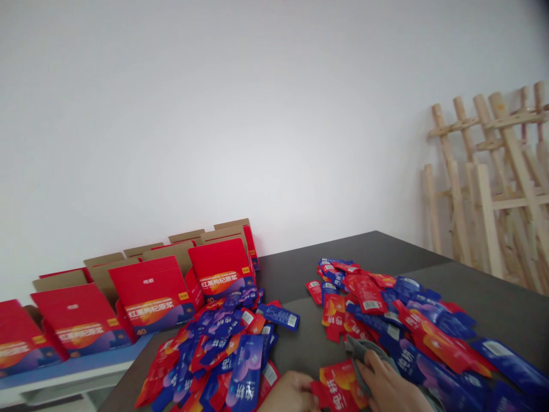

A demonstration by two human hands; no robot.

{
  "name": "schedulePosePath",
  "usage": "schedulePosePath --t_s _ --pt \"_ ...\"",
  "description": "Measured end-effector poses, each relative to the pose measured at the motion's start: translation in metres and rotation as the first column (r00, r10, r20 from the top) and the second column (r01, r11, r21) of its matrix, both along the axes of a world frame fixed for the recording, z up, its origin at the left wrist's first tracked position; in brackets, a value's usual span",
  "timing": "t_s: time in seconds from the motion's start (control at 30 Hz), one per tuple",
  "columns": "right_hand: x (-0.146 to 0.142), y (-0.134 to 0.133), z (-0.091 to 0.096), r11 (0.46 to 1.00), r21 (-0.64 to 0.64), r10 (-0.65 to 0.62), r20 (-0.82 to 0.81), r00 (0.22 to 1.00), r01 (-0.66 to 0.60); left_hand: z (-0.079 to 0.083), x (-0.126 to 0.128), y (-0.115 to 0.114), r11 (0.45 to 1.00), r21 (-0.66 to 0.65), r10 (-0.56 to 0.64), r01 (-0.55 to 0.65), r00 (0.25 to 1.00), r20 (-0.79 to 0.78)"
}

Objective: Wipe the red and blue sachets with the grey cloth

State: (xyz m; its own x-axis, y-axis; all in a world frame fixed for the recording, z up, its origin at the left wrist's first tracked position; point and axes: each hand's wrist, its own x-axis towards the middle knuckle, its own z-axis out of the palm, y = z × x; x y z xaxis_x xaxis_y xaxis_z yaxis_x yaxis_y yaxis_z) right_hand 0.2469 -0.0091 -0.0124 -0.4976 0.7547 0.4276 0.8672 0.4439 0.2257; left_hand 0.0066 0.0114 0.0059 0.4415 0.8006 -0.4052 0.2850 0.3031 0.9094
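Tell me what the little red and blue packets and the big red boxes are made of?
The packets look like glossy plastic or foil film: they shine and bend in the heap. The boxes look like cardboard, printed red outside; their open flaps show plain brown. The table looks dark and matte; its material is unclear.

Glossy foil sachets (433,337), matt table (506,309)

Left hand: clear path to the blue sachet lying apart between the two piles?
Probably yes. The left hand sits at the near edge, and the blue sachet lies flat on open dark table with nothing between them.
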Motion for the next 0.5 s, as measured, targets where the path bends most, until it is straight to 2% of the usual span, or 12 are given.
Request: schedulePosePath --t_s 0.13,0.3,0.4,0.5 --pt "-0.024 0.009 0.007 0.990 -0.087 -0.106 0.005 0.994 0.106 -0.001 0.000 0.002 1.000 -0.010 0.013 -0.013 1.000 0.010" --pt "-0.059 0.008 0.003 0.988 -0.155 0.007 -0.103 0.995 -0.023 -0.009 -0.003 0.005 1.000 0.006 -0.001 0.001 1.000 0.027" --pt "-0.050 0.005 0.003 0.981 -0.191 -0.002 -0.154 0.988 -0.028 -0.010 -0.004 0.006 0.999 0.026 -0.020 0.019 1.000 0.019" --pt "-0.022 0.006 0.001 0.984 -0.173 -0.066 -0.148 0.987 0.039 -0.011 -0.005 0.007 1.000 0.029 -0.009 0.008 1.000 0.028"
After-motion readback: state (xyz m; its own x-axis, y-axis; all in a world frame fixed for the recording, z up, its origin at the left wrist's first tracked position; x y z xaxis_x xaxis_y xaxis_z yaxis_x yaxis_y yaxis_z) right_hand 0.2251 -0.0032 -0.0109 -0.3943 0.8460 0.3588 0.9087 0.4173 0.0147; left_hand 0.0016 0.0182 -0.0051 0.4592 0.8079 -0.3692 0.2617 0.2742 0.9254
